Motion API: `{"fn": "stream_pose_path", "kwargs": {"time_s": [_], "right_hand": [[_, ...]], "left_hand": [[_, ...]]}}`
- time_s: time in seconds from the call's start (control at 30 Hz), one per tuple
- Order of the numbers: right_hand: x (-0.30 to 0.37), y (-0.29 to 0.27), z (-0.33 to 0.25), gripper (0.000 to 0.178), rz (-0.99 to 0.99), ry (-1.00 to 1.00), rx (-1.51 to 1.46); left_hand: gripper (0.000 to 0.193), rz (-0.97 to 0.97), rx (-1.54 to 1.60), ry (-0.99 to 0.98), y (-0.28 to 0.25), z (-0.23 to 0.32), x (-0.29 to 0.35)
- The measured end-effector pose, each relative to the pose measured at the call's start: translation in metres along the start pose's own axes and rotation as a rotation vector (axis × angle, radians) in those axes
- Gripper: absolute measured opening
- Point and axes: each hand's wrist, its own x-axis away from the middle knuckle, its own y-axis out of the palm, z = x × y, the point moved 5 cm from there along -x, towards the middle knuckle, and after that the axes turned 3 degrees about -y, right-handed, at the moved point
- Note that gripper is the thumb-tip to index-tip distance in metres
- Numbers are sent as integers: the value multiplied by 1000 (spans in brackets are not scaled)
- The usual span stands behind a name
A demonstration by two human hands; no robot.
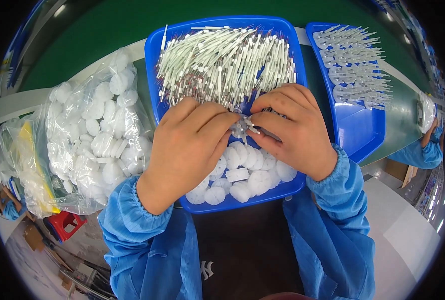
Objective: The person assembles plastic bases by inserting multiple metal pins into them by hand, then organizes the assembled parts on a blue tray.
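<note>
Over a blue tray, both my hands meet on a small translucent plastic disc piece with short prongs around its edge. My left hand pinches it from the left with closed fingers. On its other side, my right hand has its fingers curled against the piece; a thin dark, ridged part shows between these fingers, mostly hidden. Below the hands lies a heap of white plastic discs in the tray's near part. A thick pile of thin white sticks with dark ends and fine wires fills the far part.
To the left stands a clear bag of white discs, close to the tray, with a yellow strip beside it. On the right, a second blue tray holds rows of discs fitted with sticks. Co-workers' sleeves appear at the far sides.
</note>
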Motion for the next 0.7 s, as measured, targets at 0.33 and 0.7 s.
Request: {"fn": "stream_pose_path", "kwargs": {"time_s": [0.33, 0.7], "right_hand": [[-3, 1, -5, 13, -32, 6, 75], [173, -106, 77, 18, 516, 586, 291]], "left_hand": [[22, 23, -63, -36, 6, 5, -6], [32, -140, 46, -53, -9, 27, 5]]}}
